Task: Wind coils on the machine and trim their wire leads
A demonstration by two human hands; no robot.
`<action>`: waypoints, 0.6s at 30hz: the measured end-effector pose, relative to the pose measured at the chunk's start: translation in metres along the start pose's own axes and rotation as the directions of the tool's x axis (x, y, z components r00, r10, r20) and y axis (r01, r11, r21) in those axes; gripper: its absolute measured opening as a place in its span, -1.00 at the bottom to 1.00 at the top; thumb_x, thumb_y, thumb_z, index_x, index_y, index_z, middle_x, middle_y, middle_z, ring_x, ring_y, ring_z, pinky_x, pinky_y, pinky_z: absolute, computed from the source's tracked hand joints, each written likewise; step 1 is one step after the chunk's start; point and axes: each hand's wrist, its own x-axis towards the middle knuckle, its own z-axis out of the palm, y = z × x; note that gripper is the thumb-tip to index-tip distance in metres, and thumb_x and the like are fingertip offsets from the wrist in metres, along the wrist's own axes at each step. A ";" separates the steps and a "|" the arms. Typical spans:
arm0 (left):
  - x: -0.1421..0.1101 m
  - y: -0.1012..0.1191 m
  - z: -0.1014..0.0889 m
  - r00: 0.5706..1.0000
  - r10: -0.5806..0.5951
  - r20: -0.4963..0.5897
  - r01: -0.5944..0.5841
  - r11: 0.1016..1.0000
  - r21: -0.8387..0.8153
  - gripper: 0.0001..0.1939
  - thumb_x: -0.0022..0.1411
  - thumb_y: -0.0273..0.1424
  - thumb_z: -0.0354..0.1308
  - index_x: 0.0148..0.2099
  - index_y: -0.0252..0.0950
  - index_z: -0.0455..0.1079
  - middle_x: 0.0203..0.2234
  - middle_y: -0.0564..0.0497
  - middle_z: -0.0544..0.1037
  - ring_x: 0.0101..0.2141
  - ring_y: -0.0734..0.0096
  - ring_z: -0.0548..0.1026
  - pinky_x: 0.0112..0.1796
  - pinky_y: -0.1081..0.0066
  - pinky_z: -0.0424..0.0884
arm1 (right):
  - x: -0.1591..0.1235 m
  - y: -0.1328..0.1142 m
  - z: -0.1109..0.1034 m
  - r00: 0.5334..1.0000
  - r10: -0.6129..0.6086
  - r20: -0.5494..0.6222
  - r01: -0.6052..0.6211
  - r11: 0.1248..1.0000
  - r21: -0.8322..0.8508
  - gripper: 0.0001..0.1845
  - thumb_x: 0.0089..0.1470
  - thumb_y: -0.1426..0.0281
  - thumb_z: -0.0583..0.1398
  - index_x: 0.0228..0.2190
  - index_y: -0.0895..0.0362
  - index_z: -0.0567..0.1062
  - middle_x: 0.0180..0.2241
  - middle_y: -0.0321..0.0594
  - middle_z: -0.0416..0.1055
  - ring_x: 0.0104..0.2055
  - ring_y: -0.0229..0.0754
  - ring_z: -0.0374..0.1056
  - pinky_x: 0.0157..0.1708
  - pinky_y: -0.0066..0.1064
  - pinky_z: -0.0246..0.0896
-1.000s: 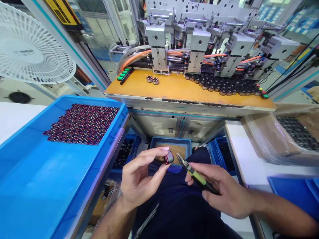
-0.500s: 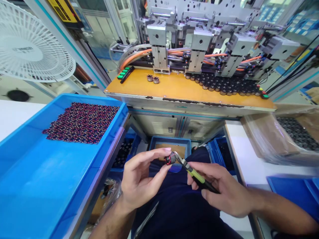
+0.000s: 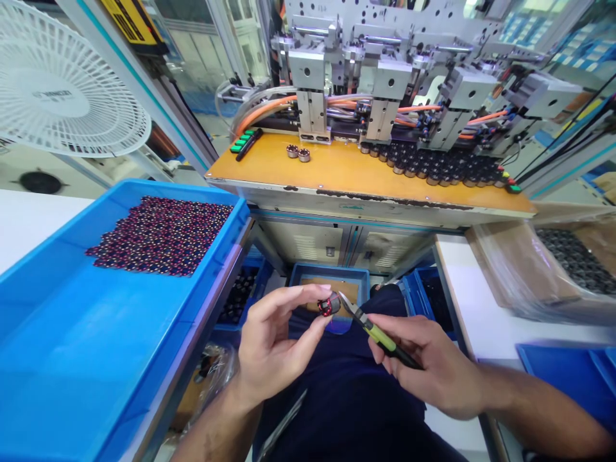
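Metal machinery [image 3: 307,70] stands along an orange table [image 3: 341,170]. My left grip [image 3: 274,343] is closed on one small wound part [image 3: 331,305], held in the air; my right grip [image 3: 428,362] holds green-handled cutters [image 3: 382,339] just beside it. How much work is left on this piece, or on the similar ones [image 3: 166,234] massed in the blue tray [image 3: 91,333], I cannot tell.

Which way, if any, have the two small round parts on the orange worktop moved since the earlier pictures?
No: the two round parts show no shift, still in front and left of the leftmost metal column.
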 end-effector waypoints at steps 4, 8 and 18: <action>0.004 -0.001 -0.002 0.969 -0.242 -0.048 0.225 0.947 -0.231 -0.36 0.01 -0.70 0.35 0.08 -0.10 0.34 -0.19 0.03 0.64 -0.16 0.31 0.64 -0.13 0.34 0.61 | 0.002 0.002 -0.005 0.994 -0.054 -0.091 0.048 0.997 -0.064 -0.47 0.09 0.54 0.10 0.11 0.11 0.37 -0.26 -0.19 0.42 -0.28 -0.28 0.38 -0.22 -0.40 0.36; 0.008 -0.003 -0.007 0.845 -0.521 0.116 0.453 0.584 -0.673 -0.46 -0.04 -0.37 0.48 0.00 -0.06 0.42 -0.33 0.12 0.62 -0.32 0.49 0.65 -0.25 0.58 0.59 | 0.016 -0.004 -0.027 0.960 -0.232 -0.157 0.169 0.927 -0.335 -0.35 0.05 0.54 0.12 0.20 0.06 0.32 -0.12 -0.12 0.46 -0.12 -0.15 0.43 -0.03 -0.26 0.35; -0.004 -0.003 -0.013 0.681 -0.688 0.251 0.520 0.213 -0.828 -0.53 -0.04 -0.37 0.48 -0.05 -0.04 0.50 -0.26 0.15 0.60 -0.27 0.60 0.63 -0.26 0.75 0.52 | 0.187 -0.041 -0.117 0.798 -0.353 -0.488 -0.274 0.509 -0.816 -0.63 -0.11 0.45 0.18 -0.19 0.19 0.55 -0.27 -0.13 0.47 -0.21 -0.06 0.36 -0.16 -0.30 0.27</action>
